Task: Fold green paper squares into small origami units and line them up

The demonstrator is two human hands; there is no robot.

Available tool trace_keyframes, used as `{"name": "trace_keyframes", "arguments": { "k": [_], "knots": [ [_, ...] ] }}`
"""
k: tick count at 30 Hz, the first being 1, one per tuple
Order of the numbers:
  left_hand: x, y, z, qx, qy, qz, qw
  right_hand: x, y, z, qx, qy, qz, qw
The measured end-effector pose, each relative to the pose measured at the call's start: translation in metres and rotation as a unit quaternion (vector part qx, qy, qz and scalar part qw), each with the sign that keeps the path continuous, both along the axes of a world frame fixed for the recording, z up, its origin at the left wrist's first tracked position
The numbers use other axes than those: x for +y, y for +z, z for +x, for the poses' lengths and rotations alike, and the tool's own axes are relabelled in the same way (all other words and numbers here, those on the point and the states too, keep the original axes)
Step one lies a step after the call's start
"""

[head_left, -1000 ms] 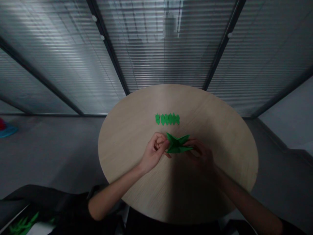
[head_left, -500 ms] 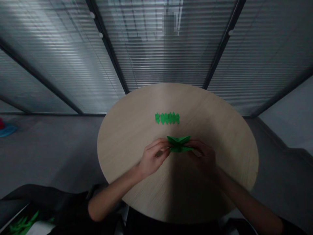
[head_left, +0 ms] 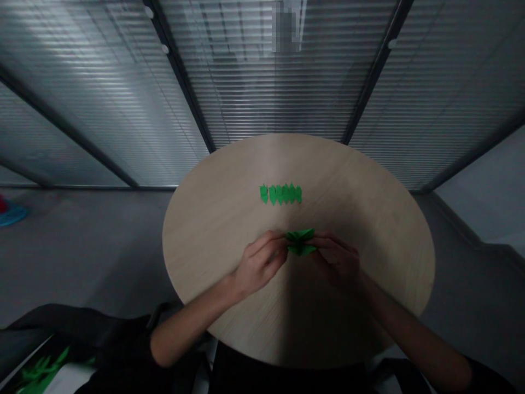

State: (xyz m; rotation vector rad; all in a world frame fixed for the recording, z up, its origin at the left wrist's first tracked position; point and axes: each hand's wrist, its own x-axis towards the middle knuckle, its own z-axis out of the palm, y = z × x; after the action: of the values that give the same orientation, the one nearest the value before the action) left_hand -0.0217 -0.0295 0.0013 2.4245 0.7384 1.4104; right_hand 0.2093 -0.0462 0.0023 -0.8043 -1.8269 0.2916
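A folded green paper piece (head_left: 301, 241) is held between both hands just above the round wooden table (head_left: 369, 219). My left hand (head_left: 258, 265) pinches its left end with fingers closed. My right hand (head_left: 338, 260) grips its right end, fingers curled over it. Most of the paper is covered by the fingers. Farther back on the table lies a row of several small folded green paper pieces (head_left: 281, 193), overlapping side by side.
Glass walls with horizontal blinds and dark frames stand behind the table. More green paper pieces (head_left: 39, 372) lie on a white surface at the lower left. A blue and red object (head_left: 8, 213) sits on the floor at far left.
Both hands have pressed closer together over the green paper piece, which now looks flatter and narrower with its points folded in. The row of pieces has not moved.
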Motion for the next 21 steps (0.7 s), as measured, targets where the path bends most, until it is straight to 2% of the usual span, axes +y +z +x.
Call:
{"name": "trace_keyframes", "arguments": {
  "k": [10,13,15,18,21],
  "knots": [
    [-0.004,0.004,0.005,0.024,-0.013,-0.025,0.999,-0.003,0.004,-0.005,-0.017,0.025,-0.018,0.999],
    [-0.004,0.003,0.006,0.013,-0.013,-0.030,0.999,-0.005,-0.003,-0.008,0.021,-0.002,-0.026,0.999],
    [-0.006,0.001,0.006,-0.001,0.003,-0.049,0.999,-0.006,-0.007,-0.009,0.037,-0.024,-0.079,0.996],
    [-0.008,-0.001,0.007,-0.031,0.033,-0.098,0.994,-0.005,-0.010,-0.009,0.041,0.001,-0.123,0.992],
    [-0.008,0.002,0.008,-0.038,0.027,-0.129,0.991,-0.002,-0.008,-0.008,0.029,0.027,-0.140,0.989]
  ]
}}
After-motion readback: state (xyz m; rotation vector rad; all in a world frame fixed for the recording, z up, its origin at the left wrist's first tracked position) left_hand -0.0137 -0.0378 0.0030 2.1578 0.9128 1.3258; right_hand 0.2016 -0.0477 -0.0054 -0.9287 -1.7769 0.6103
